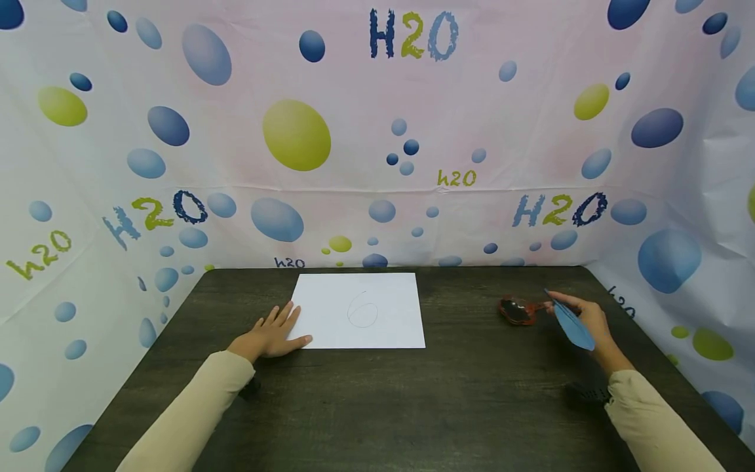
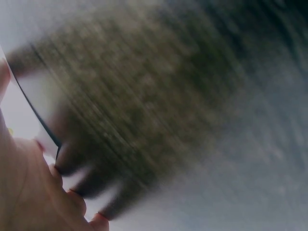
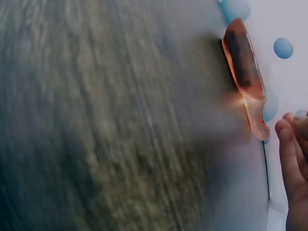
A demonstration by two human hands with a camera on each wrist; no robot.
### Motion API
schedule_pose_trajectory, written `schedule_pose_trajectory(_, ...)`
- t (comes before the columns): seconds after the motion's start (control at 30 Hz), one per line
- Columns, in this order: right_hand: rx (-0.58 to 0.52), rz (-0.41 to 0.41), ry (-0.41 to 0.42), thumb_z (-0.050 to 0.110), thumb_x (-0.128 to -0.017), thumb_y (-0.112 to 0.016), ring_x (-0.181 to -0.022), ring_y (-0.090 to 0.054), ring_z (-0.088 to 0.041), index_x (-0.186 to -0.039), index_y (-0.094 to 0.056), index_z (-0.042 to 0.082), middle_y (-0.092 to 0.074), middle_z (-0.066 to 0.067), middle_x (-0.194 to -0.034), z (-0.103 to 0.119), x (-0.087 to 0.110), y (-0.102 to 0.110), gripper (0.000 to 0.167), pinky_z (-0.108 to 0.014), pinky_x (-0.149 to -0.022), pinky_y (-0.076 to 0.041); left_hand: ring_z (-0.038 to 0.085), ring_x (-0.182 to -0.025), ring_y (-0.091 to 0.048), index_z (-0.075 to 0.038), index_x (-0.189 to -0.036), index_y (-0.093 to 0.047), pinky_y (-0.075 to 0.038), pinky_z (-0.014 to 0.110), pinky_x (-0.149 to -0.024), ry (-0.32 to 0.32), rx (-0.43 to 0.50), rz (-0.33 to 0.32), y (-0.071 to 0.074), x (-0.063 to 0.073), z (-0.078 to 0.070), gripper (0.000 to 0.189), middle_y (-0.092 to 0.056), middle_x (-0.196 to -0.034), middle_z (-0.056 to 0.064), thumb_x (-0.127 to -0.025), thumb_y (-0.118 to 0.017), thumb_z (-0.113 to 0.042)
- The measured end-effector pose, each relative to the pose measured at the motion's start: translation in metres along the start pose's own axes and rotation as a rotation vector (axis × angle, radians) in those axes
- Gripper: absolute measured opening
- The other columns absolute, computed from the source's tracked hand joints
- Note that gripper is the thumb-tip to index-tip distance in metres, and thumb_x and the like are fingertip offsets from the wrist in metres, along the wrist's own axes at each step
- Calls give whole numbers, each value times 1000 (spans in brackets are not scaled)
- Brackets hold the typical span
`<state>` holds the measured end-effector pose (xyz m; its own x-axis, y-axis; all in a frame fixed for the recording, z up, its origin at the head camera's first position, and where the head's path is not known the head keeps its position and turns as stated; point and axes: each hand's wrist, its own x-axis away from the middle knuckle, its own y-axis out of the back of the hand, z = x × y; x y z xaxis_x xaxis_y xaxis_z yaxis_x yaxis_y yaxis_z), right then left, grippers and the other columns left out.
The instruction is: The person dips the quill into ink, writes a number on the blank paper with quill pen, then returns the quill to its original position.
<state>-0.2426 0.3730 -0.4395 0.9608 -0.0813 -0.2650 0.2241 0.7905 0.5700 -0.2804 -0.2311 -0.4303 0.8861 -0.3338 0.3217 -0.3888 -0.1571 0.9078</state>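
A white sheet of paper (image 1: 389, 314) with a thin pencil-like loop, shaped like a 6, lies at the far middle of the table. My left hand (image 1: 272, 334) rests spread over its left edge, the thumb along the lower left corner. On the right, my right hand (image 1: 590, 321) pinches a blue feather-shaped pen (image 1: 571, 324), its dark tip pointing up and left. Red-framed sunglasses (image 1: 519, 311) with dark lenses lie just left of those fingers, one temple reaching toward the fingertips. In the right wrist view the sunglasses (image 3: 245, 62) stand beyond the fingers (image 3: 288, 154); the pen is hidden there.
The dark wood-grain table (image 1: 401, 406) runs back to a white curtain (image 1: 360, 131) printed with blue and green bubbles and "H2O". The curtain also hangs along both sides. A dark device (image 1: 586, 393) sits under the right wrist.
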Motion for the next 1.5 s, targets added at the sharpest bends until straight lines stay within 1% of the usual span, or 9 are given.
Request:
schedule_pose_trajectory(0.1, -163, -10, 4, 11, -96, -58, -85, -62, 11, -138, -46, -7, -71, 10, -101, -10, -1, -1, 47, -9, -68, -49, 50, -142, 1, -3, -154, -7, -5, 69, -109, -4, 3, -4, 1, 1, -1, 90, 3, -159, 23, -95, -40, -62)
schedule_pose_trajectory(0.17, -367, -1, 10, 7, -96, -58, -89, -64, 7, -139, -45, -5, -69, 18, -100, -18, -2, -2, 47, -10, -70, -51, 49, -142, 1, -3, -154, -8, -5, 69, -109, -6, 4, -4, 0, 2, -2, 89, 2, -159, 23, -95, -40, -61)
schedule_pose_trajectory(0.33, -789, 104, -67, 5, -99, -51, -98, -65, 1, -133, -59, 15, -71, 11, -105, -17, -4, 1, 37, -13, -77, -51, 50, -142, 0, -2, -154, -9, -5, 69, -109, -5, 9, -5, 2, 4, -3, 88, 2, -158, 24, -96, -41, -60)
schedule_pose_trajectory(0.43, -891, 150, -128, 10, -100, -50, -99, -66, -1, -121, -67, 23, -72, 8, -105, -14, -6, 3, 30, -17, -77, -53, 50, -142, -1, -2, -154, -8, -6, 69, -108, -4, 5, -6, 3, 4, -3, 88, 2, -158, 24, -96, -41, -60)
schedule_pose_trajectory(0.57, -829, 176, -187, 14, -100, -52, -95, -66, -1, -110, -68, 26, -72, 12, -102, -11, -10, 6, 22, -18, -73, -53, 50, -142, -1, -3, -154, -8, -6, 69, -108, -3, 0, -4, 3, 4, -3, 88, 2, -158, 24, -96, -41, -60)
schedule_pose_trajectory(0.73, -642, 257, -210, 15, -100, -52, -92, -66, -3, -111, -57, 12, -71, 13, -100, -12, -17, 13, 13, -19, -75, -53, 49, -142, 0, -4, -154, -8, -5, 69, -109, -2, 3, -2, 2, 4, -2, 89, 2, -159, 23, -95, -40, -61)
schedule_pose_trajectory(0.93, -297, 371, -240, 24, -102, -48, -95, -58, 9, -139, -30, -8, -69, 13, -107, -10, -24, 22, 52, -26, -84, -52, 49, -142, 3, -2, -154, -6, -1, 69, -109, -10, 23, 7, 3, 5, -2, 91, 4, -159, 22, -94, -39, -63)
schedule_pose_trajectory(1.03, -202, 407, -273, 25, -102, -48, -94, -58, 10, -142, -28, -15, -69, 3, -112, -9, -28, 24, 59, -34, -90, -52, 49, -142, 3, -2, -154, -6, -2, 69, -109, -9, 25, 6, 2, 4, -2, 91, 4, -159, 23, -95, -39, -62)
schedule_pose_trajectory(1.5, 47, 393, -306, 19, -99, -54, -108, -59, -36, -127, -49, -19, -56, -33, -121, -14, -35, 17, 48, -46, -87, -53, 50, -142, 0, -2, -154, -7, -6, 68, -109, 10, -10, 6, 3, 2, -3, 88, 3, -158, 24, -96, -41, -59)
